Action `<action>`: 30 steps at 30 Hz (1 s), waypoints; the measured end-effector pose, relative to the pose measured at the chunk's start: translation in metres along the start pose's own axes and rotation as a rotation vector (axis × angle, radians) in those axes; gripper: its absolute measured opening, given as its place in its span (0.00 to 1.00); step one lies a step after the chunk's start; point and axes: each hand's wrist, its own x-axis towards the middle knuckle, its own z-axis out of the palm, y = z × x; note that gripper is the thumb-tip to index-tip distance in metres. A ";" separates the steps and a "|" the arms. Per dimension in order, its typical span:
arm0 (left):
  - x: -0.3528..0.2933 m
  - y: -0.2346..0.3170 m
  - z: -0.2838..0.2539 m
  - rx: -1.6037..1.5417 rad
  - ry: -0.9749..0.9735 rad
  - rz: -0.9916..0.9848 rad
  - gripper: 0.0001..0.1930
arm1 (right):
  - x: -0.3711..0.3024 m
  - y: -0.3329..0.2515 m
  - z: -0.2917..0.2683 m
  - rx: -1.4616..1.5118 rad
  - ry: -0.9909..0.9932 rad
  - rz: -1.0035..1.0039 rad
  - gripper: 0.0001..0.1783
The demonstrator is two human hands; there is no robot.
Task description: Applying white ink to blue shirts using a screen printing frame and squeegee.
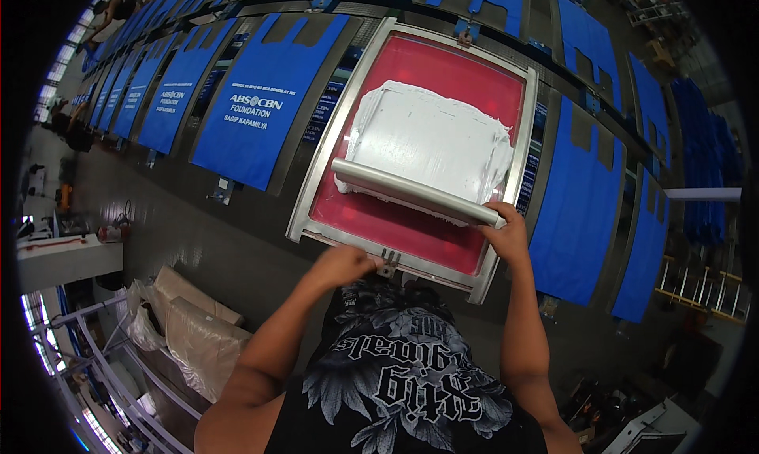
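Observation:
In front of me lies a screen-printing frame (301, 203) of bare metal with red mesh (348, 210). Thick white ink (431, 141) is spread over the middle of the mesh. Across the near side of the ink rests a long metal squeegee (411, 191), slightly slanted, its right end lower. My right hand (507, 234) is closed on that right end, beside the frame's right rail. My left hand (345, 266) is at the frame's near edge, fingers curled together next to a small metal bracket (388, 262); whether they pinch anything is hidden.
Blue bag panels (265, 98) with white print lie on boards to the left. More blue panels (581, 209) are on boards at the right. Plastic-wrapped bundles (202, 335) and a metal rack (103, 367) stand at the lower left. Another person (118, 7) is at the far left.

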 end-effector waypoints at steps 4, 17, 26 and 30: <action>0.025 -0.031 -0.094 -0.156 0.833 -0.050 0.23 | 0.011 0.006 0.004 0.425 0.021 0.088 0.20; 0.043 -0.024 -0.023 -0.576 0.550 0.266 0.28 | -0.111 0.026 -0.093 0.478 0.366 0.347 0.22; 0.059 0.030 -0.005 -0.690 0.204 0.471 0.30 | -0.239 0.005 -0.136 0.436 0.559 0.342 0.23; 0.060 0.017 -0.014 -0.625 0.288 0.453 0.30 | -0.210 0.010 -0.111 0.483 0.566 0.338 0.23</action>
